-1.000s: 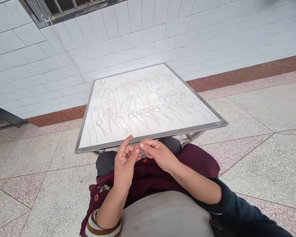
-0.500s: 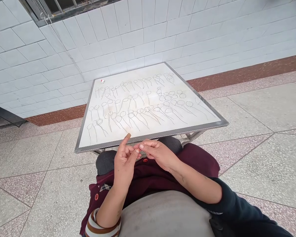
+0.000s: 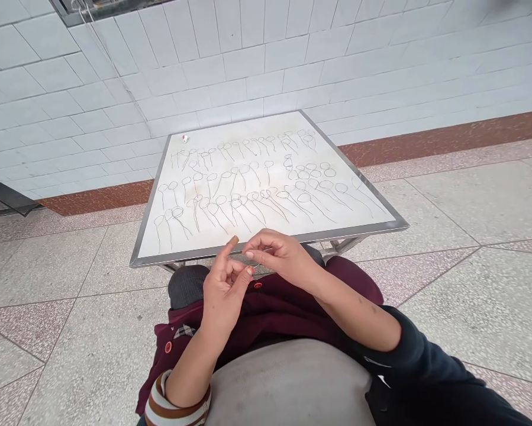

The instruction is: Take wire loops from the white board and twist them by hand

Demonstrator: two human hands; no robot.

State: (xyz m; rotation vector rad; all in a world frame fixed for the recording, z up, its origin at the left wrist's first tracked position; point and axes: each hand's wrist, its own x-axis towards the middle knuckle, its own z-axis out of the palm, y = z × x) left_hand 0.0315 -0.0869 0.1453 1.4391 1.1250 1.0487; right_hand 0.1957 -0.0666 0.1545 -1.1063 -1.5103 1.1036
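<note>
While left hand pinches strand near right hand, table edge beyond.

From here the wall looks bluish white, its joints grey, above a reddish-brown band with pale flecks. The floor is speckled off-white and grey, dark lines crossing it, with pinkish speckled triangles. The tabletop is white, smudged faintly tan, its rim grey; the wires on it look dark. I see a maroon coat with red buttons, a black-and-white checked patch, brown-and-whitish stripes on one cuff, dark navy on the other sleeve, and plain grey cloth.
</note>
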